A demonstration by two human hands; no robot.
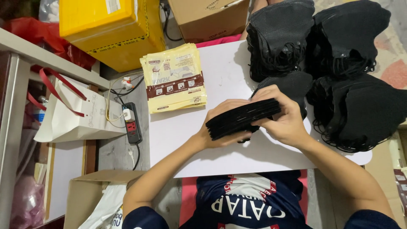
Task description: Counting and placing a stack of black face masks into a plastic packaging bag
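Note:
Both hands grip one flat stack of black face masks over the white board. My left hand clasps the stack's left end, fingers curled over its top. My right hand pinches its right end, thumb under and fingers above. A pile of pale yellow mask pouches lies on the board to the upper left. Large heaps of loose black masks cover the board's right side.
A yellow box and a brown carton stand beyond the board. A power strip, a white paper bag with red handles and an open carton with plastic bags lie to the left.

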